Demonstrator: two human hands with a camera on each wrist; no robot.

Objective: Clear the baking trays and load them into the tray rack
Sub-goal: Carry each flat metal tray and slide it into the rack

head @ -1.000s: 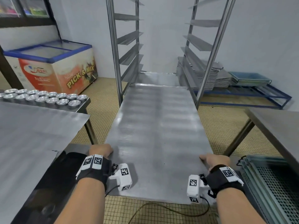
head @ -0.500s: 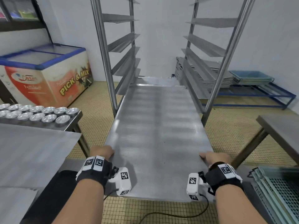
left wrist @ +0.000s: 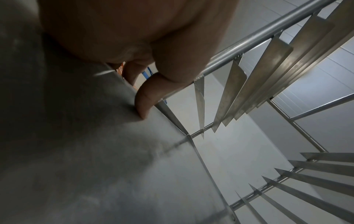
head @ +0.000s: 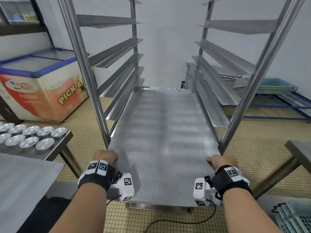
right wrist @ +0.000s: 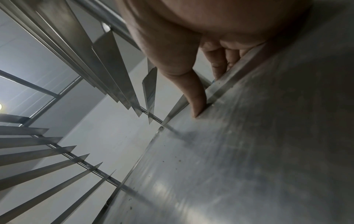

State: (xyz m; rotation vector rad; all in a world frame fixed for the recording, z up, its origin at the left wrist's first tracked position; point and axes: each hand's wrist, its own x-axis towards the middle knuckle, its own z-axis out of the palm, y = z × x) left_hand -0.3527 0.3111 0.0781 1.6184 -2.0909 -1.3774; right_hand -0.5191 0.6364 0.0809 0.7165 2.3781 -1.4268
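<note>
Since a second ago the tray (head: 161,140) has gone deeper between the rack (head: 87,78) uprights, its far end now well inside between the side ledges and its near end sticking out toward the person. At far left a freezer (head: 42,91) stands against the wall, and small foil tins (head: 30,135) sit in rows on a steel table (head: 55,148). Next comes the left hand (head: 105,155), clamped on the tray's left edge: the left wrist view shows the thumb on top of the sheet and fingers curled under the rim. Both rack sides carry angled ledges at several heights, none with a tray besides this one. On the tray's right edge the right hand (head: 222,163) grips the same way, thumb pressed on top, fingers hooked below. Behind the right upright lie stacked trays (head: 234,78), and another table (head: 301,150) edge shows at far right.
</note>
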